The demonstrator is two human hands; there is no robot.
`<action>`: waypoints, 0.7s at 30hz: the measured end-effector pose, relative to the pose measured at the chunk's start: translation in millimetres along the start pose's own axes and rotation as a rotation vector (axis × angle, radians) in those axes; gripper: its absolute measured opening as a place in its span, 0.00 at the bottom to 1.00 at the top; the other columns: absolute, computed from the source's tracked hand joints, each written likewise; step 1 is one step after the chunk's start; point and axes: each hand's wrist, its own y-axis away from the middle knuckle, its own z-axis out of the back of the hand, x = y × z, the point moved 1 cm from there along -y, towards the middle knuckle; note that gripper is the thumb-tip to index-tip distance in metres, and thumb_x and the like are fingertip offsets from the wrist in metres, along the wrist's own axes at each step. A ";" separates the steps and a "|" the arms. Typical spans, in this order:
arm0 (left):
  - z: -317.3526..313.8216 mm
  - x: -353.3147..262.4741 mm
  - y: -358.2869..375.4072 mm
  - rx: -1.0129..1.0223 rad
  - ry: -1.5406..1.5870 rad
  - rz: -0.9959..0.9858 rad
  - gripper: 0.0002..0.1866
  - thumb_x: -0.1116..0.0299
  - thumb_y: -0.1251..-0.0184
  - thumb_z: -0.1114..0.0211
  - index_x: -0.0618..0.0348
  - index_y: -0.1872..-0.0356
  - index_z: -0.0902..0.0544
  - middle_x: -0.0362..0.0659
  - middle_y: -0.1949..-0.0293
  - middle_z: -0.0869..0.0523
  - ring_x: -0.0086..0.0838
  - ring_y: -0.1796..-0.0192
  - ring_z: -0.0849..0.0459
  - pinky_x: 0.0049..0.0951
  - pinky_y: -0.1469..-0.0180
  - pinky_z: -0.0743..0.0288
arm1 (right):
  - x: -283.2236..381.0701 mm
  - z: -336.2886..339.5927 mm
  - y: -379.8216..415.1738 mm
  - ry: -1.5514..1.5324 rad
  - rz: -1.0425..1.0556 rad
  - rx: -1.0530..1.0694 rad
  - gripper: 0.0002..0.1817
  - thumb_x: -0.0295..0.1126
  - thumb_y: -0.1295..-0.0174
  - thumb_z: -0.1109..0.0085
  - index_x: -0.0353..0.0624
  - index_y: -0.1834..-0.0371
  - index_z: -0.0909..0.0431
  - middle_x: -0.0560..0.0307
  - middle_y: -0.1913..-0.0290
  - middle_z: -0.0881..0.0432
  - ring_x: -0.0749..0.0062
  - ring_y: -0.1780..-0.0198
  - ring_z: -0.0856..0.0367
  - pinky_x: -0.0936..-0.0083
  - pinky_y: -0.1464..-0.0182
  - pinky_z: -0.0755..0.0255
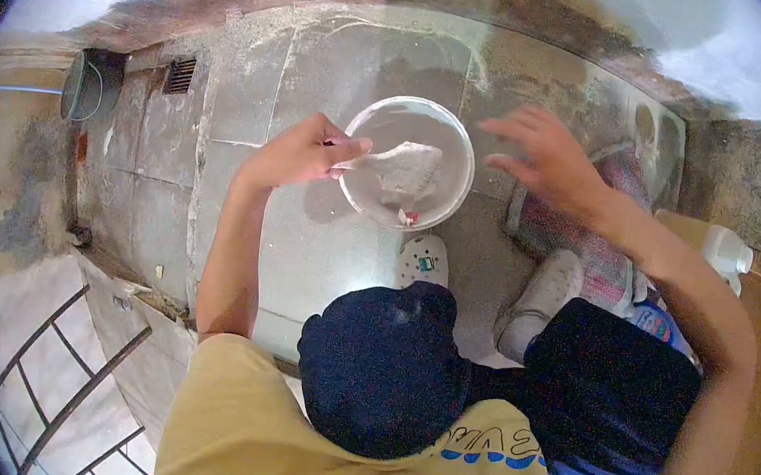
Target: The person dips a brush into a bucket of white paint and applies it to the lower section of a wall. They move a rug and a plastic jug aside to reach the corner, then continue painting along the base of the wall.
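Observation:
A round whitish tub (461, 186) stands on the tiled floor in front of my feet. At its left rim, my left hand (310, 151) is closed on the handle of a pale brush (408, 167), whose head is over the inside of the tub. Something small and red (411, 216) shows near the tub's lower edge. To the right of the tub, my right hand (543, 153) is raised with its fingers apart, slightly blurred, holding nothing.
A dark bucket (106, 90) lies near a floor grate (180, 76) at the left. On the right are a reddish cloth (607, 265), a white jug (725, 253) and a blue packet (657, 323). A metal rack (63, 388) is at lower left.

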 end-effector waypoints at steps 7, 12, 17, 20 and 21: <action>-6.7 -11.2 -3.8 -0.010 -0.146 -0.025 0.25 0.50 0.38 0.39 0.64 0.83 0.18 0.37 0.88 0.27 0.19 0.83 0.31 0.25 0.80 0.39 | 59.3 -36.8 -73.1 0.044 0.390 -0.027 0.19 0.38 0.48 0.36 0.43 0.55 0.24 0.52 0.55 0.22 0.59 0.48 0.26 0.64 0.45 0.33; -2.3 -13.2 7.6 0.040 -0.151 0.071 0.24 0.52 0.39 0.41 0.63 0.85 0.21 0.37 0.87 0.26 0.20 0.85 0.31 0.25 0.82 0.40 | 64.0 -38.4 -90.3 -0.029 0.419 0.130 0.12 0.33 0.46 0.40 0.39 0.60 0.24 0.50 0.60 0.21 0.58 0.51 0.24 0.65 0.47 0.30; 1.3 -4.6 8.8 0.070 -0.078 0.124 0.21 0.53 0.38 0.38 0.58 0.84 0.20 0.34 0.86 0.25 0.17 0.84 0.31 0.20 0.84 0.41 | 48.7 -51.0 -100.4 -0.119 0.611 0.095 0.11 0.30 0.45 0.44 0.38 0.60 0.24 0.51 0.61 0.21 0.58 0.54 0.25 0.66 0.49 0.29; 2.3 -1.7 8.6 0.081 -0.072 0.174 0.21 0.52 0.39 0.37 0.58 0.84 0.20 0.34 0.86 0.26 0.17 0.84 0.32 0.21 0.84 0.41 | 39.3 -45.3 -107.8 -0.124 0.765 0.088 0.11 0.30 0.46 0.46 0.39 0.59 0.25 0.52 0.63 0.22 0.59 0.55 0.25 0.67 0.50 0.29; 3.6 -2.9 8.8 0.097 -0.103 0.196 0.21 0.52 0.40 0.36 0.59 0.84 0.20 0.34 0.86 0.26 0.17 0.84 0.32 0.22 0.83 0.40 | 37.0 -39.6 -109.2 -0.107 0.838 0.120 0.12 0.30 0.46 0.47 0.40 0.59 0.25 0.53 0.63 0.23 0.59 0.55 0.26 0.68 0.50 0.29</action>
